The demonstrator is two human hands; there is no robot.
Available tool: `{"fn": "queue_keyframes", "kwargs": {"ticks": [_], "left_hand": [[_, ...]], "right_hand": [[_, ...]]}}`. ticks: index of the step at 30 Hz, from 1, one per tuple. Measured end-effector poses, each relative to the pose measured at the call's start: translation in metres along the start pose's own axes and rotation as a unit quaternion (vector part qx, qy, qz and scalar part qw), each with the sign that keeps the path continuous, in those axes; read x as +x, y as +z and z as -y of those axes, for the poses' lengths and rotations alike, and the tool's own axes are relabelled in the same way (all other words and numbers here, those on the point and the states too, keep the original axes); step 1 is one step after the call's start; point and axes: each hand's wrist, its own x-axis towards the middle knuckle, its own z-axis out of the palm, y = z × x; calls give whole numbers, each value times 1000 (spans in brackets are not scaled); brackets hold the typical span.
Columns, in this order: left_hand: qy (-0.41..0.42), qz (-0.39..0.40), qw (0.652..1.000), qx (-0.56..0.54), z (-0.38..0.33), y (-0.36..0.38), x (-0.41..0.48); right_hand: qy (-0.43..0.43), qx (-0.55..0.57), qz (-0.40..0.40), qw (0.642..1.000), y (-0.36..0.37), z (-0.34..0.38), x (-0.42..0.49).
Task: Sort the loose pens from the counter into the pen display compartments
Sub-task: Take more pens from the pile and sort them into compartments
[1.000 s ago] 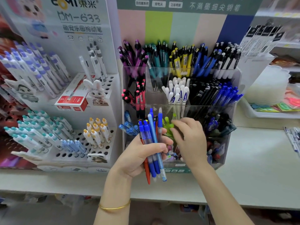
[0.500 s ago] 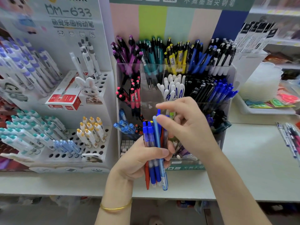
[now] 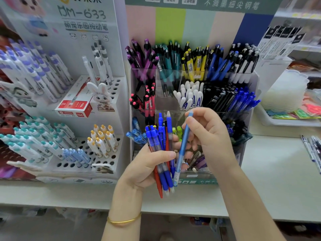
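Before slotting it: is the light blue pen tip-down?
Tip-down, tilted: right hand pinches pen near top; tip hangs beside bunch in left hand.

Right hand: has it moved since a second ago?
Yes: right hand has pulled back out of the pen display, toward the person, now pinching a light-blue pen.

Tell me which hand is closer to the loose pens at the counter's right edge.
Right. The right hand, pinching a blue pen, sits left of the loose pens; the left hand, gripping a pen bundle, is farther left.
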Motion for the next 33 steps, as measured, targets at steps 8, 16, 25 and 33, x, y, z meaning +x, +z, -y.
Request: {"fn": "queue_keyframes", "kwargs": {"ticks": [8,16,25,33], "left_hand": [[52,-142,984,97,-12,7,-7],[169,-258,951,-7,-21,1,-11],[207,-369,906,4,-35,-22,-23],[184,-318,929,41,-39,-24,-34]], "right_hand": [[-65,-82,-40,994,17,-15,-1],[154,-113,169,967,37,-23,-19],[39,-121,-32,991,22,-8,0],[-170,-276,-66,944,20,28,10]]}}
